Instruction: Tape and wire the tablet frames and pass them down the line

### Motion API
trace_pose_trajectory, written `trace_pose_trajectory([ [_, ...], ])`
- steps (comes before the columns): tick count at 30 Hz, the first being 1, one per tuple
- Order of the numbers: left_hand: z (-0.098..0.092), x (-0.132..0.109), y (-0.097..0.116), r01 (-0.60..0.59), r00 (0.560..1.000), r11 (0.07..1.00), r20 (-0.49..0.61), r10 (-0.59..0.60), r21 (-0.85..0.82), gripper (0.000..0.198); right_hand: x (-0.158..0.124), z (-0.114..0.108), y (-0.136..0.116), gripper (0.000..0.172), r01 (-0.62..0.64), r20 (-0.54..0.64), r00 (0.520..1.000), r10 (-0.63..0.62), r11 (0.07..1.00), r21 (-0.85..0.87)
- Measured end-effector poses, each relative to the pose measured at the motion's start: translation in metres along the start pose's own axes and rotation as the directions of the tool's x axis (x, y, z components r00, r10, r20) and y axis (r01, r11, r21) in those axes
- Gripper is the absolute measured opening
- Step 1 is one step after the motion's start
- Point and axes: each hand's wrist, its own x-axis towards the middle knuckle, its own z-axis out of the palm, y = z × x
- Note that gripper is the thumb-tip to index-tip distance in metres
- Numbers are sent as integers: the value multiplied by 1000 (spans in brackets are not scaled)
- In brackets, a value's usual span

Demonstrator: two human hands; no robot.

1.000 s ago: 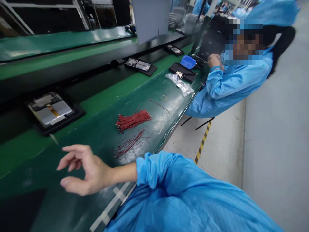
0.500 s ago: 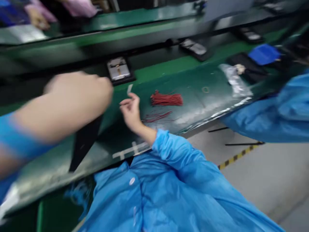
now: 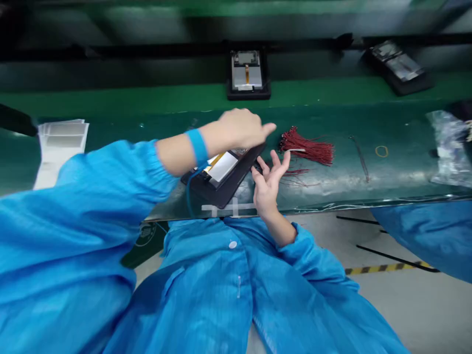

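Observation:
A black tablet-like device (image 3: 238,184) with its back off, showing silvery parts inside, is tilted above the near part of the bench. Over its far edge curls my left hand (image 3: 241,129), gripping it, thumb pointing right; the other fingertips are hidden. A blue strap circles that wrist. Beside the device's right edge is my right hand (image 3: 269,184), palm up with fingers spread. A thin white strip (image 3: 296,150) appears to cling to one of its fingertips. Just beyond lies a bundle of red wires (image 3: 311,149), with some loose red wires (image 3: 297,172) nearer me.
Two more open-backed devices stand farther back, one device (image 3: 239,71) straight ahead, another device (image 3: 400,66) at the right. White sheets (image 3: 61,147) lie left. A rubber band (image 3: 381,151) and a clear plastic bag (image 3: 448,147) are on the right, near someone's blue sleeve (image 3: 431,236).
My view has swung left and down. My left hand has come in from the left with the device, which is now close to my right hand. The white strip remains at the right fingertips.

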Motion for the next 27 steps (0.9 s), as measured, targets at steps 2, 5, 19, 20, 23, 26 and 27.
trace_pose_trajectory([
  [2,-4,-19,-57,133,991,986,-3,-134,100,70,3,7,0,105,-1,93,996,9,997,-80],
  [5,7,-54,-132,275,942,951,156,-296,143,54,12,22,-1,111,59,261,965,-16,986,-159],
  [19,109,-231,-143,238,959,949,-102,-263,-207,32,33,19,-27,49,368,536,839,-95,825,-429],
  [20,112,-234,-147,210,953,943,-161,-256,-259,31,28,18,-39,35,346,551,832,-60,834,-431],
  [23,120,-241,-157,91,915,924,-335,-224,-372,26,7,25,-65,12,203,616,774,146,865,-459],
  [26,123,-241,-159,-67,856,913,-494,-155,-403,17,-12,37,-66,15,46,629,704,330,863,-503],
  [27,124,-240,-158,-120,830,910,-543,-128,-397,15,-16,41,-62,15,5,620,694,367,858,-514],
])
